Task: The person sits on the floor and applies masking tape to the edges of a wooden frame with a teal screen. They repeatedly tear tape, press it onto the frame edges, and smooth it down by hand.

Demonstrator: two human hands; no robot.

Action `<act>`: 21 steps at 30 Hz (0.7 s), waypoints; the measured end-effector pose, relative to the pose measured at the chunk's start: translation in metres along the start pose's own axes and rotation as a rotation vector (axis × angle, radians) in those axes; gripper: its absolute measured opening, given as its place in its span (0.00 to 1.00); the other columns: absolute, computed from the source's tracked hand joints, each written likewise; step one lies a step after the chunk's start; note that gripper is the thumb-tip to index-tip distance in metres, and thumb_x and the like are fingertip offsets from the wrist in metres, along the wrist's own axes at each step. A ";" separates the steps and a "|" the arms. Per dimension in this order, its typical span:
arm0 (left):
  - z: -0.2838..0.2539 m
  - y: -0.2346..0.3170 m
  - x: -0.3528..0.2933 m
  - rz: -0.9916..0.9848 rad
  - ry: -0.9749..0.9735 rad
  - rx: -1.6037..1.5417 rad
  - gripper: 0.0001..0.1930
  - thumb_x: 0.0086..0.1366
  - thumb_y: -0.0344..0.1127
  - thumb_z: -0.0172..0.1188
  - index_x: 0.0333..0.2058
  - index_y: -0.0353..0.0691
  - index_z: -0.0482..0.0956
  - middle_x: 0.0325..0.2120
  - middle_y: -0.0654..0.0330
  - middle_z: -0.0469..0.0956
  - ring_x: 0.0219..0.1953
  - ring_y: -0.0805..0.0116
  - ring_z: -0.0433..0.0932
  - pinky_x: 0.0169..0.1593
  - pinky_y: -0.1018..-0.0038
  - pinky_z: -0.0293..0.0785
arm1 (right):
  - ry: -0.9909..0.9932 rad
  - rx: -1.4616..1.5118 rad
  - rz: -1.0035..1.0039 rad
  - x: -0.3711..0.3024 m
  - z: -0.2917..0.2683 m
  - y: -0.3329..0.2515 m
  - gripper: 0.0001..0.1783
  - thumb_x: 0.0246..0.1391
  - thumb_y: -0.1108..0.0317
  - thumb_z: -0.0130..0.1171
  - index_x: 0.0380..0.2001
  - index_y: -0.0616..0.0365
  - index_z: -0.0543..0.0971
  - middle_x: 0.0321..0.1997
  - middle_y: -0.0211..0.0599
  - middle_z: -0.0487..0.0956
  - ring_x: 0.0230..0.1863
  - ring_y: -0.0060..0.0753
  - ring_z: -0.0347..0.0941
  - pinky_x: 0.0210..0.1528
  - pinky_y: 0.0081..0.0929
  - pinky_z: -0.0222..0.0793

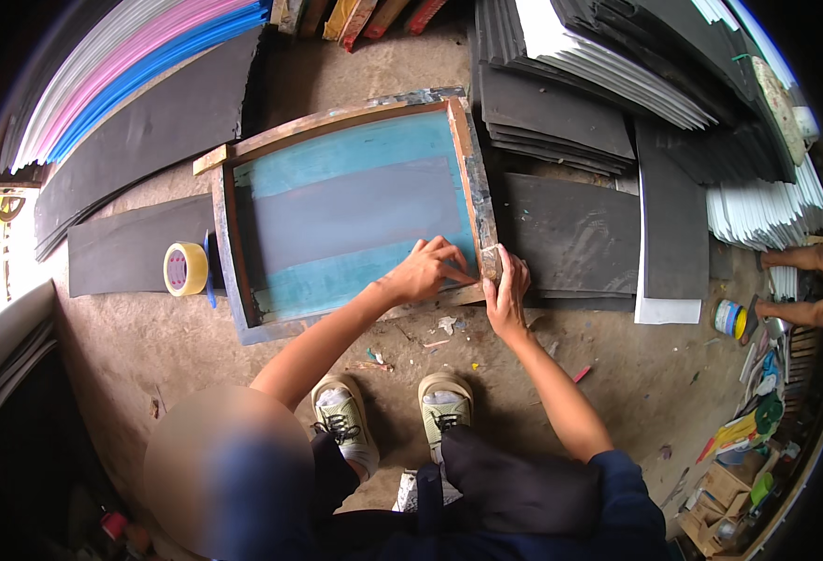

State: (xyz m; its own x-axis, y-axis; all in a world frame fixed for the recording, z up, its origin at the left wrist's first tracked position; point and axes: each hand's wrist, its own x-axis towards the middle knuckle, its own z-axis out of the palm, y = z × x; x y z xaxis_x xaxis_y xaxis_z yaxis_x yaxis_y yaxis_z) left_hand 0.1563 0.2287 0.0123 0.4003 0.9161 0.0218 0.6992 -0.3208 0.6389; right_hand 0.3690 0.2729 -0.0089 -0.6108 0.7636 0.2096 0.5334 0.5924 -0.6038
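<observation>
A wooden screen-printing frame (344,125) lies flat on the floor before me, its mesh (355,217) teal with a broad grey band across the middle. Over the mesh's near right corner is my left hand (423,269), fingers bent, with fingertips drawn together against the inner edge of the wood. Whatever those fingertips may hold is too small to make out. My right hand (507,297) grips the same corner from outside, its thumb on the near side and fingers over the wooden rail. A roll of yellowish tape (185,268) stands just left of the frame.
Black sheets (570,229) lie right of the frame, with tall sheet stacks (561,122) behind. Pink, white and blue sheets (150,70) are piled at far left. A yellow-and-blue tub (731,320) and another person's bare legs (797,285) are at right. Scraps litter the floor (533,374).
</observation>
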 end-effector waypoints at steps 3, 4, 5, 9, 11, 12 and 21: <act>-0.007 -0.018 -0.013 0.182 0.055 0.302 0.26 0.57 0.30 0.45 0.51 0.72 0.71 0.43 0.69 0.67 0.48 0.68 0.63 0.51 0.66 0.59 | -0.001 -0.021 -0.011 0.000 0.002 -0.002 0.33 0.55 0.63 0.47 0.62 0.60 0.51 0.57 0.49 0.59 0.58 0.52 0.53 0.62 0.53 0.41; -0.006 -0.020 -0.019 0.221 0.073 0.436 0.27 0.59 0.31 0.44 0.53 0.75 0.67 0.44 0.69 0.66 0.48 0.69 0.63 0.51 0.66 0.59 | 0.006 -0.016 -0.015 0.000 0.002 -0.002 0.33 0.55 0.63 0.46 0.62 0.60 0.51 0.57 0.49 0.59 0.58 0.52 0.54 0.62 0.53 0.41; -0.004 -0.022 -0.021 0.259 0.091 0.570 0.28 0.60 0.33 0.43 0.55 0.77 0.64 0.45 0.69 0.65 0.48 0.69 0.63 0.52 0.65 0.59 | 0.013 -0.010 -0.019 -0.001 0.002 -0.003 0.33 0.55 0.62 0.46 0.62 0.60 0.51 0.57 0.49 0.59 0.58 0.51 0.54 0.62 0.53 0.41; 0.000 -0.022 -0.024 0.229 0.071 0.632 0.31 0.59 0.34 0.44 0.59 0.79 0.55 0.48 0.69 0.62 0.52 0.69 0.60 0.55 0.62 0.58 | 0.022 -0.011 -0.015 -0.001 0.003 -0.003 0.33 0.55 0.62 0.46 0.62 0.60 0.52 0.57 0.48 0.60 0.58 0.51 0.54 0.62 0.54 0.41; 0.002 -0.017 -0.021 0.213 0.104 0.694 0.30 0.61 0.35 0.42 0.59 0.78 0.55 0.45 0.69 0.62 0.50 0.70 0.60 0.54 0.63 0.58 | 0.020 -0.022 -0.018 -0.001 0.002 -0.001 0.33 0.55 0.63 0.47 0.62 0.60 0.52 0.57 0.48 0.59 0.58 0.50 0.54 0.62 0.54 0.41; 0.003 -0.016 -0.021 0.206 0.122 0.729 0.29 0.62 0.35 0.41 0.59 0.77 0.55 0.44 0.69 0.62 0.50 0.71 0.60 0.54 0.63 0.58 | 0.015 -0.024 -0.020 -0.001 0.001 0.000 0.33 0.55 0.63 0.47 0.62 0.60 0.52 0.57 0.48 0.59 0.58 0.50 0.54 0.62 0.54 0.41; -0.002 -0.016 -0.021 0.212 0.085 0.775 0.29 0.62 0.36 0.41 0.61 0.70 0.53 0.42 0.67 0.62 0.48 0.72 0.61 0.53 0.63 0.59 | 0.004 -0.028 -0.029 0.001 -0.002 0.000 0.34 0.54 0.64 0.48 0.62 0.60 0.52 0.56 0.50 0.60 0.57 0.52 0.54 0.62 0.53 0.42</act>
State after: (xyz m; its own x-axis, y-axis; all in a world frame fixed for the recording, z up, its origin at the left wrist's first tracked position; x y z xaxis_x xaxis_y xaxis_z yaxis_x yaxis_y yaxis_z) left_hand 0.1356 0.2152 0.0027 0.5457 0.8224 0.1608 0.8380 -0.5365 -0.0998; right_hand 0.3697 0.2741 -0.0076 -0.6241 0.7469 0.2296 0.5319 0.6213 -0.5755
